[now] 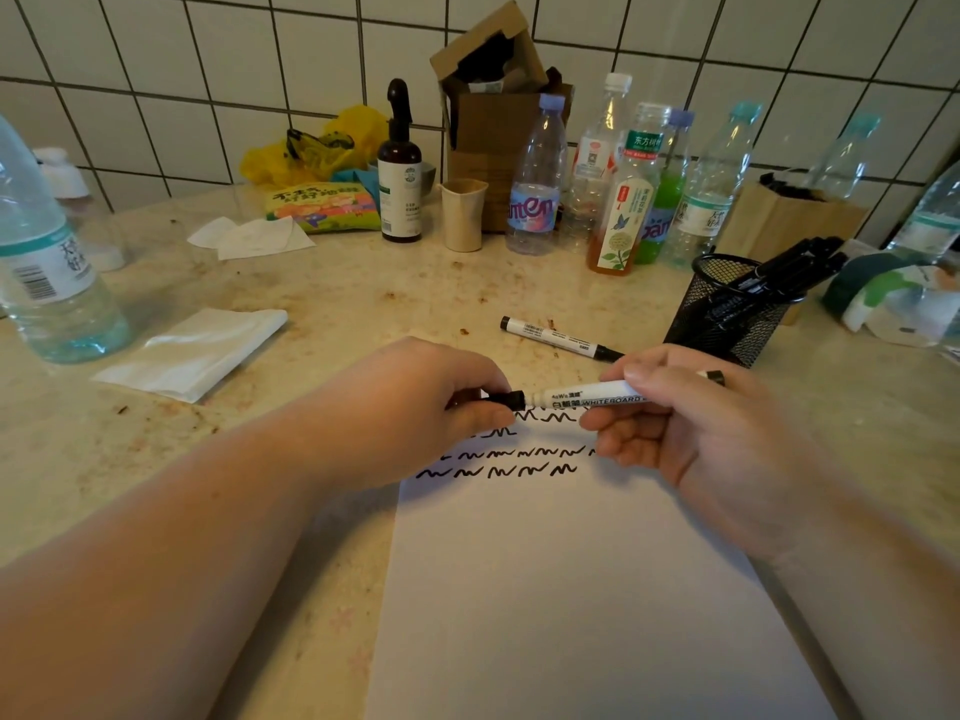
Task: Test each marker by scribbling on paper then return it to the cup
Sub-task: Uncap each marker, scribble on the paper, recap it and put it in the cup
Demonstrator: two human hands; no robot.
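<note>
While both hands, left [415,402] and right [691,423], grip one marker [587,397] at centre frame, stained countertop [363,293] meets tiled wall [208,70] above.

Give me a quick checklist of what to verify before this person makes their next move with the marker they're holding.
1. Marker firmly held: ok, right hand grips the barrel.
2. Cap under control: ok, left hand pinches it at the marker's end.
3. Cap fully seated or coming off: cannot tell.
4. Paper has room for scribbles: ok, blank below the scribbles.
5. Mesh cup upright beside the paper: ok, it holds other markers.
6. All markers accounted for: not ok, a loose marker lies on the counter.
</note>
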